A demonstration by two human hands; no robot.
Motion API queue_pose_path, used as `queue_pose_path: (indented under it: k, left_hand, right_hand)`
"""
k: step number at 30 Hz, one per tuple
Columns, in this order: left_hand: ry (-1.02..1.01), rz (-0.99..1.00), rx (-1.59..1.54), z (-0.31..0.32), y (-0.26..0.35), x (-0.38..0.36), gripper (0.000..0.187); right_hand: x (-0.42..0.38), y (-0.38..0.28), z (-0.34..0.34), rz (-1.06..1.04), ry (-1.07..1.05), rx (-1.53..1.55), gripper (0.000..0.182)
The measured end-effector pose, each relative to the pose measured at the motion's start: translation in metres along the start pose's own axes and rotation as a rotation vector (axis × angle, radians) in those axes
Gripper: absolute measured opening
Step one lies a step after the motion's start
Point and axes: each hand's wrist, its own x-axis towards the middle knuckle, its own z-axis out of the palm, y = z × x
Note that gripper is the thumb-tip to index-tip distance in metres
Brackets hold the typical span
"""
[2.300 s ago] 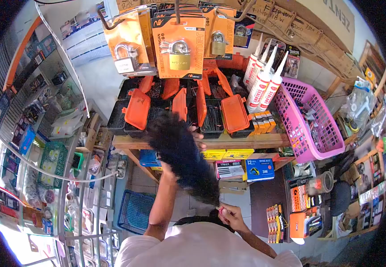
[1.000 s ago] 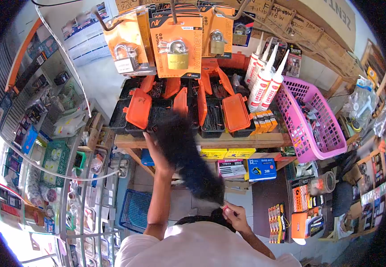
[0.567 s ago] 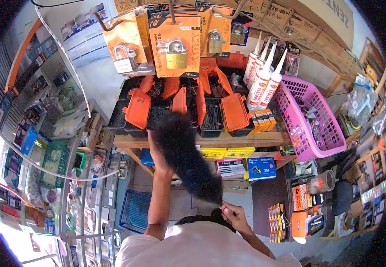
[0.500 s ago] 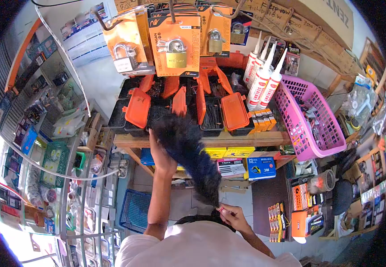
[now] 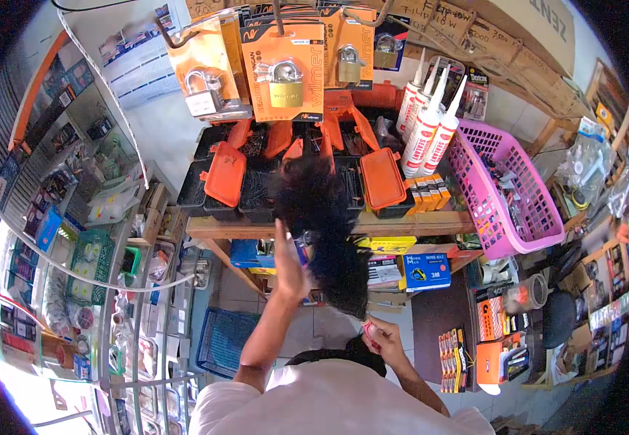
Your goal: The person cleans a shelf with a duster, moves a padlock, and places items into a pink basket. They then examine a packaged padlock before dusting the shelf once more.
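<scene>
- Since the earlier frames the duster (image 5: 321,217) has swung rightward across the shelf, from the left bins to the middle ones, and its feathers now blur over the open bins.
- Left hand (image 5: 289,262) has come off the shelf edge and is raised with the palm open and fingers together, just beside the duster's dark feathers; whether it touches them I cannot tell.
- Right hand (image 5: 381,339) stays low near the chest, fingers curled tight around the duster's red handle end.
- Duster runs up from that hand to the wooden shelf (image 5: 408,225), its head over the black bins (image 5: 256,199) with orange lids (image 5: 224,174).
- Right of the bins stand white sealant tubes (image 5: 427,138), and beside them a pink basket (image 5: 503,188) rests on the shelf's end.
- Padlocks (image 5: 285,72) on orange cards hang from hooks above the bins.
- Under the shelf lie yellow boxes and a blue box (image 5: 425,270).
- Left of the person a wire rack (image 5: 111,290) holds small goods, with a blue crate (image 5: 220,341) on the floor near it.
</scene>
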Motion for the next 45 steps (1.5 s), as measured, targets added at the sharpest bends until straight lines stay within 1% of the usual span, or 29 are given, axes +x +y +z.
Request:
queue_pose_path:
  k: [1,2,4,5,6,8,9,11,14,15,16,18,19,21,23,25,27,29,31,33,34,36,37,38,40,41,43,44,45]
  left_hand:
    - [0.023,0.024,-0.101,0.002,0.006,0.003,0.062]
    - [0.021,0.022,-0.103,0.001,0.012,0.005,0.062]
    - [-0.312,0.041,-0.449,-0.007,0.027,0.010,0.065]
    - [-0.244,0.030,-0.411,-0.020,0.027,0.015,0.068]
    - [-0.238,0.036,-0.410,-0.025,0.027,0.018,0.068]
    - [-0.473,0.030,-0.477,-0.031,0.026,0.021,0.065]
    - [-0.472,0.028,-0.475,-0.026,0.023,0.019,0.065]
    - [-0.127,0.016,-0.395,-0.009,0.005,0.011,0.059]
    - [-0.056,-0.050,-0.293,-0.023,-0.041,0.009,0.060]
    - [-0.060,-0.052,-0.168,-0.016,-0.038,0.008,0.066]
    - [-0.064,-0.053,-0.167,-0.017,-0.037,0.009,0.066]
    - [-0.381,-0.099,-0.353,-0.025,-0.029,0.010,0.077]
    - [-0.381,-0.097,-0.353,-0.029,-0.022,0.017,0.077]
    - [-0.550,0.086,-0.333,-0.037,-0.008,0.033,0.089]
    - [-0.558,0.143,-0.292,-0.037,-0.006,0.031,0.092]
    - [-0.567,0.189,-0.249,-0.037,-0.010,0.026,0.095]
    - [-0.480,-0.032,-0.364,-0.035,-0.024,0.019,0.094]
    - [-0.473,-0.051,-0.388,-0.037,-0.027,0.019,0.091]
    - [-0.467,-0.057,-0.411,-0.047,-0.026,0.028,0.089]
    - [-0.287,0.089,0.714,-0.065,-0.021,0.046,0.077]
    - [-0.278,0.095,0.713,-0.057,-0.010,0.041,0.077]
    - [-0.342,-0.079,-0.507,-0.041,0.011,0.022,0.062]
    - [-0.228,-0.089,-0.368,-0.035,0.016,0.020,0.064]
    - [-0.087,-0.004,-0.272,-0.052,-0.001,0.032,0.063]
    - [0.110,0.059,-0.164,-0.041,0.000,0.025,0.059]
    - [0.106,0.053,-0.164,-0.046,-0.004,0.027,0.059]
    - [-0.018,0.105,-0.266,-0.071,-0.025,0.037,0.052]
    - [-0.237,0.205,-0.336,-0.085,-0.042,0.039,0.050]
    - [-0.204,0.129,-0.452,-0.079,-0.039,0.037,0.054]
  right_hand:
    - [-0.002,0.003,-0.002,-0.001,0.002,-0.001,0.032]
    - [-0.006,0.010,-0.006,0.012,-0.024,-0.076,0.031]
    - [-0.014,0.032,-0.017,0.023,-0.055,-0.153,0.031]
    - [-0.020,0.049,-0.025,0.001,-0.071,-0.163,0.032]
    - [-0.020,0.050,-0.024,-0.019,-0.090,-0.173,0.036]
    - [-0.023,0.049,-0.021,-0.012,-0.068,-0.194,0.034]
    - [-0.022,0.051,-0.019,-0.065,-0.054,-0.203,0.033]
    - [-0.021,0.048,-0.012,-0.115,-0.028,-0.206,0.032]
    - [-0.010,0.026,0.001,-0.059,-0.011,-0.171,0.031]
    - [-0.008,0.021,0.004,-0.062,0.006,-0.206,0.031]
    - [-0.007,0.019,0.006,-0.066,0.023,-0.241,0.032]
    - [-0.010,0.035,-0.003,-0.079,-0.002,-0.333,0.032]
    - [-0.013,0.041,-0.005,-0.092,-0.032,-0.424,0.033]
    - [-0.023,0.046,-0.006,-0.070,-0.031,-0.408,0.033]
    - [-0.024,0.045,-0.007,-0.050,-0.030,-0.392,0.033]
    - [-0.021,0.039,-0.003,-0.101,0.002,-0.329,0.034]
    - [-0.014,0.036,0.001,-0.071,-0.006,-0.304,0.034]
    - [-0.011,0.037,0.000,0.013,-0.058,-0.269,0.036]
    - [-0.014,0.036,-0.004,0.007,-0.073,-0.247,0.036]
    - [-0.020,0.039,-0.015,0.001,-0.104,-0.231,0.036]
    - [-0.028,0.042,-0.024,-0.041,-0.091,-0.220,0.036]
    - [-0.034,0.038,-0.036,-0.074,-0.091,-0.209,0.036]
    - [-0.040,0.022,-0.035,-0.081,-0.055,-0.203,0.037]
    - [-0.045,0.009,-0.035,-0.089,-0.013,-0.194,0.037]
    - [-0.046,-0.005,-0.035,-0.023,-0.010,-0.161,0.037]
    - [-0.044,-0.011,-0.034,-0.021,-0.017,-0.211,0.038]
    - [-0.041,-0.013,-0.031,-0.045,-0.029,-0.346,0.037]
    - [-0.038,-0.014,-0.025,-0.048,-0.025,-0.349,0.037]
    - [-0.032,-0.016,-0.017,-0.090,-0.030,-0.421,0.037]
